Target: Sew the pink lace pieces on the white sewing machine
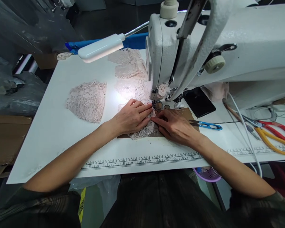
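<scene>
A pale pink lace piece (142,131) lies under the needle area (156,103) of a white sewing machine (228,41). My left hand (130,117) rests on the lace, fingers pressed together and pointing at the presser foot. My right hand (174,125) lies beside it on the right, fingers together, pinning the lace edge to the brown plate (192,114). The fingertips of both hands nearly meet just in front of the needle.
A loose stack of lace pieces (87,99) lies to the left, more lace (130,68) behind the needle. Blue thread snips (209,126), red and yellow scissors (275,134) and a black phone (199,102) lie right. A lamp (101,47) hangs over the white table (61,133).
</scene>
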